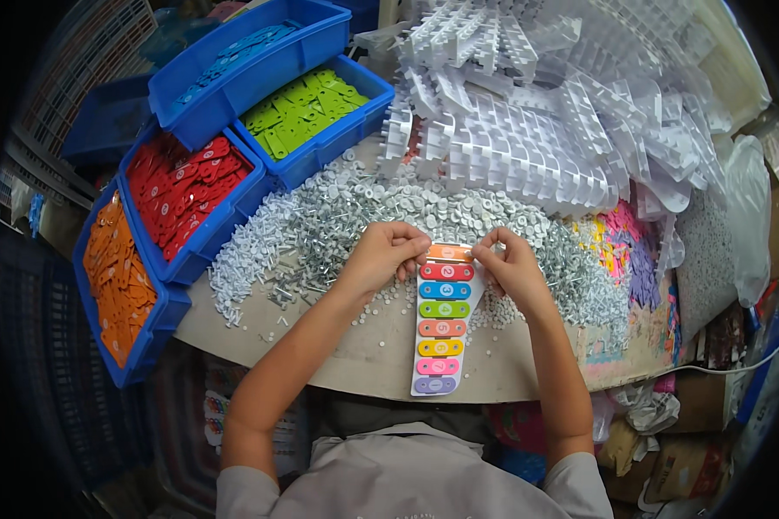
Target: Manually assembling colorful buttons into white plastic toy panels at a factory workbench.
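A toy xylophone lies on the table in front of me, its white base carrying a row of coloured bars from orange at the far end to purple at the near end. My left hand is closed, thumb and fingertips pinched at the left end of the far orange bar. At that bar's right end, my right hand pinches with thumb and forefinger. Any small screw or cap between the fingertips is too small to make out. The other bars have metallic dots at their ends.
Loose white plastic pins, metal screws and white caps heap beyond my hands. Blue bins of orange, red, green and blue bars stand left. White xylophone bases pile up at the back right.
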Available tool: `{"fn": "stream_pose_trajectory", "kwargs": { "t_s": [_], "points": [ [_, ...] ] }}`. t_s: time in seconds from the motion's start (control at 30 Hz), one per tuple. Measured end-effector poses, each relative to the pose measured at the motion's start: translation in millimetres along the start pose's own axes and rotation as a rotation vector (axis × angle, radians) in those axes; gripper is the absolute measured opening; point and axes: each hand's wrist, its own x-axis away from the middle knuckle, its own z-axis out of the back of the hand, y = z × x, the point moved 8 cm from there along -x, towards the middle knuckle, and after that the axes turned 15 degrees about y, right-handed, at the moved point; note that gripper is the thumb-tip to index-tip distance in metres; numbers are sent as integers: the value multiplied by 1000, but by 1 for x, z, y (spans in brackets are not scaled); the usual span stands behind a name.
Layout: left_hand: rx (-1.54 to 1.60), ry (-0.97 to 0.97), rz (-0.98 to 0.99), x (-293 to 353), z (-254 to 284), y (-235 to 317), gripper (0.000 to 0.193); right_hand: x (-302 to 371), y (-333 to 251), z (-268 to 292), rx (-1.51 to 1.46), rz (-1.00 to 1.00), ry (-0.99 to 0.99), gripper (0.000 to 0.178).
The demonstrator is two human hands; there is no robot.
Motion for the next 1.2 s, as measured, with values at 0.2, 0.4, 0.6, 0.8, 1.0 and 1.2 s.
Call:
{"fn": "stream_pose_trajectory", "kwargs": {
  "t_s": [0.2, 0.4, 0.6, 0.8, 1.0, 1.2],
  "points": [
    [-29, -48, -22, 0, -5, 5, 16, -5, -3, 11, 330, 180, 135, 27],
    [-153, -37, -14, 1, -9, 3, 24, -7, -5, 14, 378, 214, 115, 30],
    [-583, 9, -181, -25, -2, -16, 43, -21, 1, 9, 449, 80, -14, 36],
    [-329, -81, 195, -15, -11, -14, 31, -33, 10, 6, 463, 14, -134, 38],
    [-394, -19, 34, -28, -8, -22, 30, -34, 7, 4, 586, 137, -124, 37],
    [-513, 244, -402, 4, 1, -5, 33, 11, -22, 24, 563, 426, 274, 23]
  ]
}}
